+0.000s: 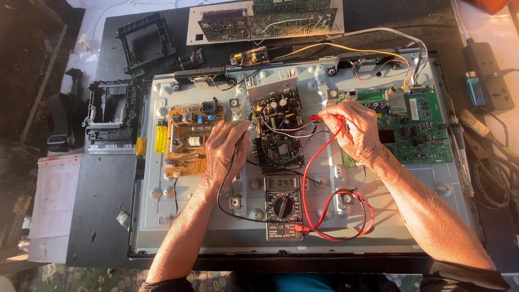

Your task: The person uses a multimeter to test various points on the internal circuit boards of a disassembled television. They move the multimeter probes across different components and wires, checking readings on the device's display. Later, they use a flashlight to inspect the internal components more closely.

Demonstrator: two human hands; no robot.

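Small dark square circuit board (279,127) sits mid-top on the pale metal back panel of an opened flat screen (227,238), between both hands. Left hand (226,147) pinches a black probe at the board's left edge, right hand (354,130) grips a red-tipped probe (314,117) at its right. Grey digital multimeter with black dial (283,206) lies just below, red lead (324,208) looped beside it; orange board (186,141) left, green board (413,127) right.

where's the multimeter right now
In the head view the multimeter lies low in the middle on the grey metal back panel, between the two forearms, just below the dark circuit board that both hands probe.
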